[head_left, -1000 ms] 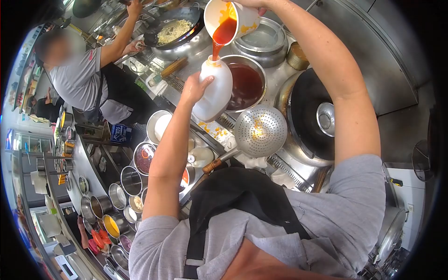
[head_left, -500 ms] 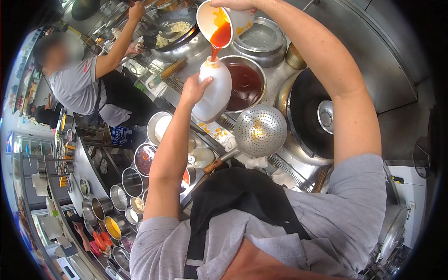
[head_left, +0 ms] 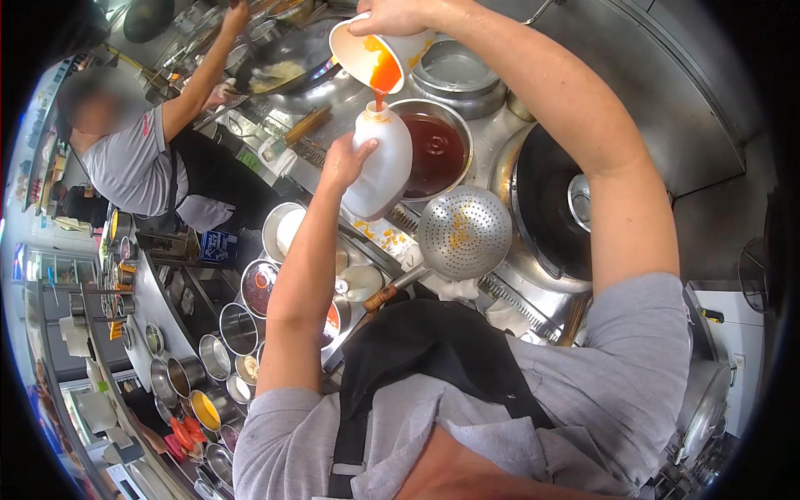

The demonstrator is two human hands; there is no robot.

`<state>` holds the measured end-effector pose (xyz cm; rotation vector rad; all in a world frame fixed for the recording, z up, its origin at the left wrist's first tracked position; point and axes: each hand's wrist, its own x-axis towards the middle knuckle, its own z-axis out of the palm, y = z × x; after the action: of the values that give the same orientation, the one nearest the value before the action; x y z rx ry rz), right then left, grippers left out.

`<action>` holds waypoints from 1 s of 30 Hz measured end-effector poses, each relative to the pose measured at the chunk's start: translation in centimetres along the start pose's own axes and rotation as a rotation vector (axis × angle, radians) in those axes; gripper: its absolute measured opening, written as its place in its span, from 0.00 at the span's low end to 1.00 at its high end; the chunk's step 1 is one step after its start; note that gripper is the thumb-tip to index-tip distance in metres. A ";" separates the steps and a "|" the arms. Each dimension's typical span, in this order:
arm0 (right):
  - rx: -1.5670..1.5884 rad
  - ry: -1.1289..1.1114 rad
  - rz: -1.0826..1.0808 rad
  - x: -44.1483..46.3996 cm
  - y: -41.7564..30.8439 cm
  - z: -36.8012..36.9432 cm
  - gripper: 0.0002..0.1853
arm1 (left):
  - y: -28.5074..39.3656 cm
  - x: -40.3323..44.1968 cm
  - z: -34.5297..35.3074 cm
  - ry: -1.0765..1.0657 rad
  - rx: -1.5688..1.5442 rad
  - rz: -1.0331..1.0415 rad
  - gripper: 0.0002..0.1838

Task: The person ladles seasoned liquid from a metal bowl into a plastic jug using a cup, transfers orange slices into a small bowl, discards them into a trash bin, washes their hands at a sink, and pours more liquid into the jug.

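My left hand (head_left: 344, 162) grips a white plastic jug (head_left: 385, 162), held slightly tilted with its open mouth up. Above it, my right hand (head_left: 398, 15) is closed on a white tub (head_left: 353, 52), tipped over. Orange-red sauce (head_left: 384, 77) runs from the tub's rim into the jug's mouth, and orange smears mark both. Just behind the jug stands a metal pot of dark red sauce (head_left: 435, 150). A perforated strainer (head_left: 465, 233) with orange bits on it lies close by, its wooden handle pointing toward my apron.
To the right sits a large black wok (head_left: 554, 212) with a metal ladle bowl (head_left: 579, 198) in it. A lidded metal pot (head_left: 458, 71) is at the back. Several containers and a pot (head_left: 239, 329) stand lower left. A co-worker (head_left: 125, 171) handles another wok (head_left: 292, 62).
The tub has shifted a little left and down, and the sauce stream has grown thinner. The jug stays almost in place. The co-worker's wok has tilted, its food moving.
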<state>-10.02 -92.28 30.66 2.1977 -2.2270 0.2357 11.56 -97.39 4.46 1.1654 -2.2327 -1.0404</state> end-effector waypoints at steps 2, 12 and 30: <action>0.037 0.012 0.002 0.2 0.3 1.0 0.31 | -0.3 0.1 0.1 0.013 0.000 0.004 0.28; 1.320 -0.041 0.392 -1.4 12.1 16.5 0.32 | -0.3 -1.1 -0.4 0.014 -0.060 -0.022 0.26; 0.380 0.058 0.383 -5.3 9.1 38.9 0.44 | 1.6 -2.9 -2.0 0.199 -0.159 -0.085 0.20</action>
<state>-14.95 -91.17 -9.28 1.8398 -2.7396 0.7726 13.66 -95.26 6.85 1.2452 -1.9266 -1.0630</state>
